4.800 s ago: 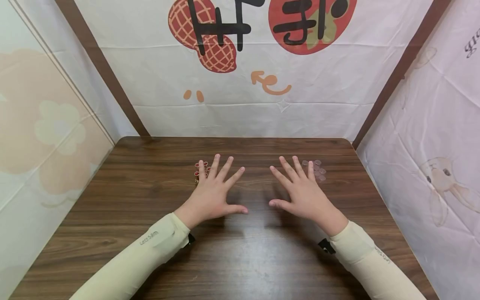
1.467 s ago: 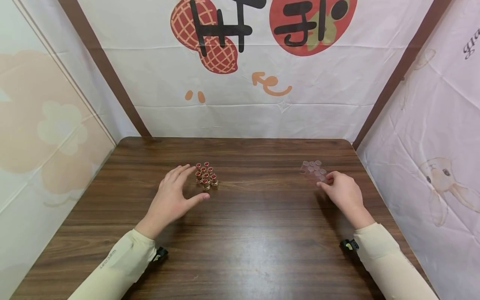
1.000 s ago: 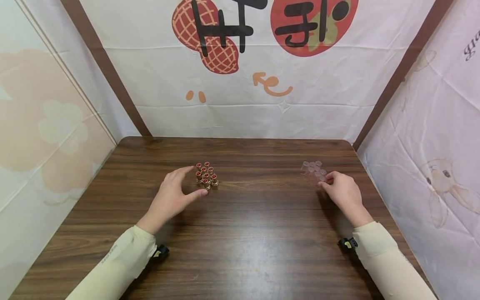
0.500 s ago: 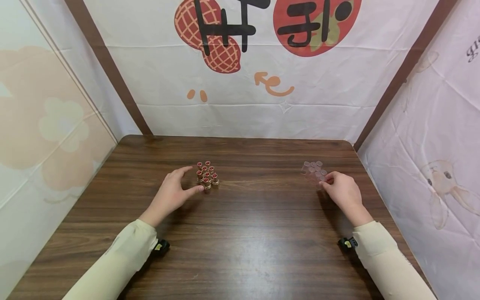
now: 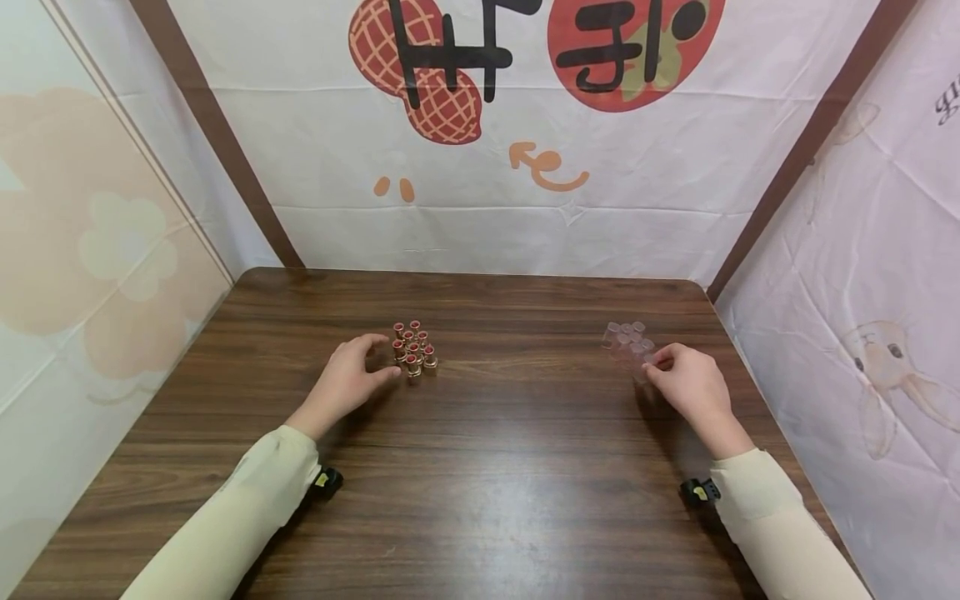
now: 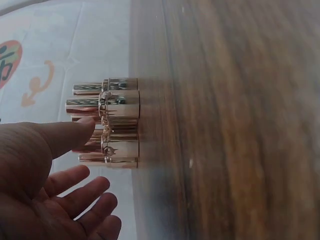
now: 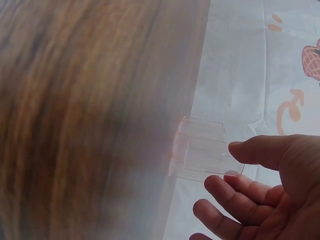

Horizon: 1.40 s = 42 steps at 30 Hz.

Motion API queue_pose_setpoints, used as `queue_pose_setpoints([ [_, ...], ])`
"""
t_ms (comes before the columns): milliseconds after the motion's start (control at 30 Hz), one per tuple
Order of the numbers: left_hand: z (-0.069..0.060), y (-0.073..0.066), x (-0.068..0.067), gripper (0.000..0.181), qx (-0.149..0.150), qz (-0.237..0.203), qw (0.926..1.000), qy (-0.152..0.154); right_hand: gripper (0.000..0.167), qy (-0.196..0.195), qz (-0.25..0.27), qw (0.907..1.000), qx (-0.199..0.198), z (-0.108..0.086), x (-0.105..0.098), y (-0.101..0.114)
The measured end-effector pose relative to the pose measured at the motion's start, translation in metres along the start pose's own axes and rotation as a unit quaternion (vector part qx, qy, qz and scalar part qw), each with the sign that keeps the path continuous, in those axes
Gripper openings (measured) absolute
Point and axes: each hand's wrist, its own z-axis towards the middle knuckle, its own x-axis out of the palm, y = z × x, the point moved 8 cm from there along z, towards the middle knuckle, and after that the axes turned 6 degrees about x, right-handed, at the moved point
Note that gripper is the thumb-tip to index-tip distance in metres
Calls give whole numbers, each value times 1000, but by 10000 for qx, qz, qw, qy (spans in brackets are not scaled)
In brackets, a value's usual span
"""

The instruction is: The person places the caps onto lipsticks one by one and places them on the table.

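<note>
Holding left grip (image 5: 347, 375) empty and loose, just left of upright gold tubes (image 5: 413, 348), toward far edge of table (image 5: 480, 467); holding right grip (image 5: 692, 383) at clear caps (image 5: 624, 340) nearer right edge, can't tell if pinching any.

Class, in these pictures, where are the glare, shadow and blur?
Head view: glare on the dark brown wood-grain table, shadows below the left hand and right hand; left wrist view: table grain blurred, gold metallic tubes clearer; right wrist view: table grain smeared, clear plastic cylinders faint.
</note>
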Motion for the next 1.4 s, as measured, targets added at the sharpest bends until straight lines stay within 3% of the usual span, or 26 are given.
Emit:
queue_pose_setpoints([
  [267,7,3,4,54,-19,7,10000,27,30,-67,99,9999,-86,-8,-11,9],
  [567,14,10,10,50,-322,-286,9986,305,30,-97,231,9991,-337,-14,-16,27],
  [933,24,13,18,44,-338,-205,9980,503,21,-73,632,9931,-981,-20,-19,50],
  [1400,25,13,18,32,-333,-251,9979,504,15,102,816,9894,-1193,-24,-21,61],
])
